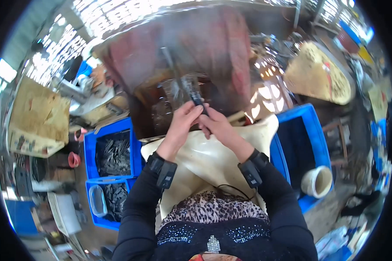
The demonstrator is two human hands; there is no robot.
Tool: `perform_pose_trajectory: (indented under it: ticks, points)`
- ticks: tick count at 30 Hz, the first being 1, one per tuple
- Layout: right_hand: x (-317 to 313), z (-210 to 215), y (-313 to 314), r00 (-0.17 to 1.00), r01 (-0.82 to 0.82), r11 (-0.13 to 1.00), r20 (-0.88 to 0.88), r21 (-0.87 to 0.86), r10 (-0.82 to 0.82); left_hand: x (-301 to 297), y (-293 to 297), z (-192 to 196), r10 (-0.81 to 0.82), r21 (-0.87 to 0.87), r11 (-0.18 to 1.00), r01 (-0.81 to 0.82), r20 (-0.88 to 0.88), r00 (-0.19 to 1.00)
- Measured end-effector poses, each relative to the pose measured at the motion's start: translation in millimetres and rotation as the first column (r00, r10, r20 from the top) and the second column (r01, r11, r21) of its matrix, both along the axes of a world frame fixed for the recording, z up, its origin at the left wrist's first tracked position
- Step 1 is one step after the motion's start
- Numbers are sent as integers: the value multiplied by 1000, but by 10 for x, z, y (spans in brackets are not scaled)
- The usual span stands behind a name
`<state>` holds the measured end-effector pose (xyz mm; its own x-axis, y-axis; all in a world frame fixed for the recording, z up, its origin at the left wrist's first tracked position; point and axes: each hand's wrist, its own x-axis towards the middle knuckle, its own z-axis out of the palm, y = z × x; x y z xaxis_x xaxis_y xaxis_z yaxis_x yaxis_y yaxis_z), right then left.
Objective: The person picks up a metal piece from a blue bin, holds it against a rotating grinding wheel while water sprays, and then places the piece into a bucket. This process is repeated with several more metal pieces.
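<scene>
Both hands (200,122) closed around dark part (197,101)

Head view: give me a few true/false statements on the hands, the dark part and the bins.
1. Both hands, left hand and right hand, meet on one small dark part. True.
2. The blue bin on the person's left is empty. False: it holds a heap of dark metal pieces.
3. A cream-coloured sheet lies over the person's lap under the forearms. True.
4. The white cup-like container sits in the left-side bins. False: it sits at the blue bin on the right.
5. Each wrist carries a black strapped device. True.
6. The hands are wearing thick gloves. False: they are bare.
</scene>
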<state>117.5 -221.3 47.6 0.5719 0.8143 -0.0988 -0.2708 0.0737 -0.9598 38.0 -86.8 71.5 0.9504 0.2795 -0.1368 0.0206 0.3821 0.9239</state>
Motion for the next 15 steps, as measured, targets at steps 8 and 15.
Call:
perform_pose_trajectory:
  ticks: [8,15]
  points:
    - [-112,134,-144,814,282,959,534,-21,-228,111,-478,194,148,101,983,-153,56,987]
    - [-62,168,-506,589,386,912,724,137,-358,235,-575,222,120,108,984,-138,162,979]
